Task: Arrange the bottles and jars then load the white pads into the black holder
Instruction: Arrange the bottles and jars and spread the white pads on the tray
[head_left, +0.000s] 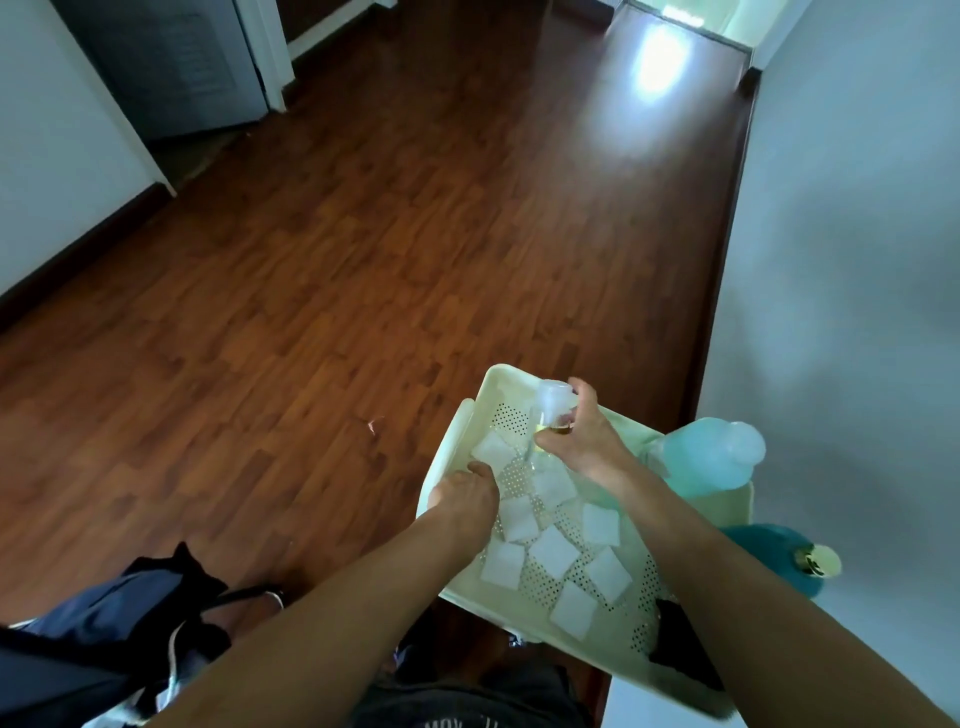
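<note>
Head: right hand (582, 441) grips bottle (551, 410)

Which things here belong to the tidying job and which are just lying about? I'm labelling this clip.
Job:
square white pads in the cream perforated plastic tray
small clear bottle with clear cap in the right hand grip
large turquoise liquid bottle
teal gold-capped bottle
black holder
left hand, on the tray

Lying about:
dark blue bag
pink scrap on the wooden floor
</note>
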